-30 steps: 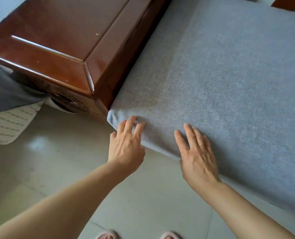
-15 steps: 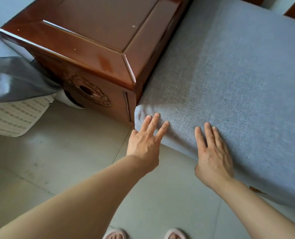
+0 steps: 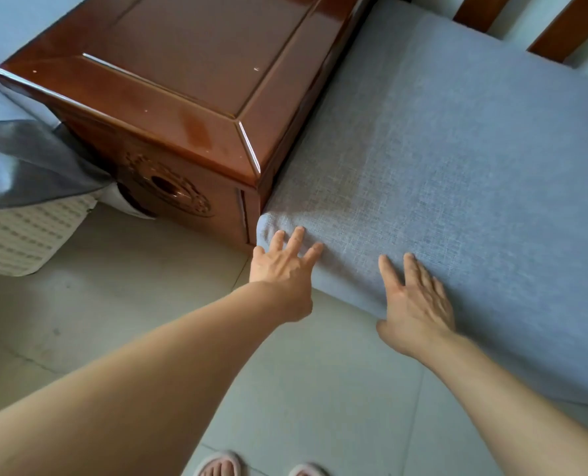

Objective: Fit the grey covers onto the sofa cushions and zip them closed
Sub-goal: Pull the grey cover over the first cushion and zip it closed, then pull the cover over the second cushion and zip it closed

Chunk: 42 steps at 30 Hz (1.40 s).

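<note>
Both hands, left (image 3: 283, 266) and right (image 3: 414, 300), press flat on the grey-covered cushion (image 3: 457, 173) beside the wooden armrest (image 3: 169, 84).

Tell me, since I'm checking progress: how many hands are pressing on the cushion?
2. The left hand lies at the cushion front corner beside the wooden armrest; the right hand lies further along its front edge.

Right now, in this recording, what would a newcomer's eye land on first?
The big grey woven cushion fills the right side, with the left hand and the right hand laid flat with straight fingers on its near edge. To its left, against the cushion's side, stands the glossy reddish-brown wooden sofa arm.
</note>
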Tool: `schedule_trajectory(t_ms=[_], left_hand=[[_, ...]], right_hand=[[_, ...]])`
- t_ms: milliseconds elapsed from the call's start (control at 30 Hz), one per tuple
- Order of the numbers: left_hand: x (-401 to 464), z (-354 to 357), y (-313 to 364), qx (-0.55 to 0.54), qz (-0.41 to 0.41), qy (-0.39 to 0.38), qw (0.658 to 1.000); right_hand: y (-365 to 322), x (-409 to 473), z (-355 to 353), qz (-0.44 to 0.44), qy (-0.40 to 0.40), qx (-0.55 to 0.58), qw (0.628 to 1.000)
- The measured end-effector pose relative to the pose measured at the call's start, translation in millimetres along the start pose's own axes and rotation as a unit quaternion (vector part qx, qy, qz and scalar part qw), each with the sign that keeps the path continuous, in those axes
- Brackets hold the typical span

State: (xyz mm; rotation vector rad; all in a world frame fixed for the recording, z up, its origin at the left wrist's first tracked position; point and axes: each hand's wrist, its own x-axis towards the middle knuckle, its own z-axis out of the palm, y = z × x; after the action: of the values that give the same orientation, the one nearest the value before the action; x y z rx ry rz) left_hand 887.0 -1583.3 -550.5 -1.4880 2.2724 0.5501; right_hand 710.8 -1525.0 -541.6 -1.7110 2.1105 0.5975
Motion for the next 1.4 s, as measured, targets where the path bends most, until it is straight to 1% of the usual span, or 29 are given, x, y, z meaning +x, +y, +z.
schedule_trajectory(t_ms=[133, 367, 500, 600, 733, 833, 967, 1100, 1200, 1400], left_hand=[[-4.0, -14.7, 10.4, -0.008, 0.013, -0.004, 1.000], [-23.0, -60.7, 44.5, -0.011, 0.030, -0.005, 0.999], [-47.5, -90.3, 50.5, -0.006, 0.012, 0.003, 1.000], [-70.6, -115.2, 50.4, 0.000, -0.021, 0.009, 1.000], [-96.1, -148.7, 44.9, -0.023, -0.057, 0.027, 0.998], [-109.8, -174.0, 33.8, -0.041, -0.078, 0.045, 0.995], [-123.9, -194.4, 6.1, -0.052, -0.095, 0.082, 0.991], [-142.5, -203.1, -34.1, -0.082, -0.121, 0.097, 0.985], [-154.8, -202.3, -78.3, -0.101, -0.142, 0.101, 0.980], [-184.2, -189.3, -196.1, -0.121, -0.158, 0.108, 0.974]], right_hand=[[10.7, -9.4, -15.6, -0.010, -0.008, 0.025, 1.000], [37.4, -37.9, -54.6, -0.026, 0.009, 0.063, 0.998], [47.5, -60.8, -84.3, -0.033, 0.024, 0.086, 0.995], [52.1, -79.6, -108.3, -0.045, 0.035, 0.104, 0.993], [48.5, -98.0, -135.9, -0.071, 0.037, 0.108, 0.991], [37.5, -104.1, -159.7, -0.092, 0.054, 0.101, 0.989], [11.6, -105.9, -194.0, -0.125, 0.083, 0.081, 0.985], [-33.9, -103.2, -216.0, -0.154, 0.102, 0.065, 0.981], [-81.7, -102.9, -224.4, -0.182, 0.112, 0.061, 0.975], [-213.0, -99.6, -230.7, -0.226, 0.123, 0.049, 0.965]])
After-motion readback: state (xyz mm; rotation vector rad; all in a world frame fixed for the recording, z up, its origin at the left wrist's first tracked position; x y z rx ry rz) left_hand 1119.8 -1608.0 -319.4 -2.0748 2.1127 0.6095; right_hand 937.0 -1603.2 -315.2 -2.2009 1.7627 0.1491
